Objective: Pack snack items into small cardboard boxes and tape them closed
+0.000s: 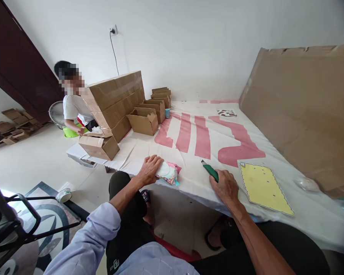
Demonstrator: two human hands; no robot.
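Note:
My left hand rests at the near edge of a low surface covered by a white cloth with pink marks. Its curled fingers grip a small soft packet in white, pink and teal. My right hand lies further right on the same edge, closed round a green-handled utility knife whose tip points away from me. A yellow card with small holes lies flat just right of that hand.
Another person crouches at the far left corner behind stacked cardboard boxes. Open small cartons stand in a row. A large cardboard sheet leans at the right. A black metal frame and a tape roll are on the floor.

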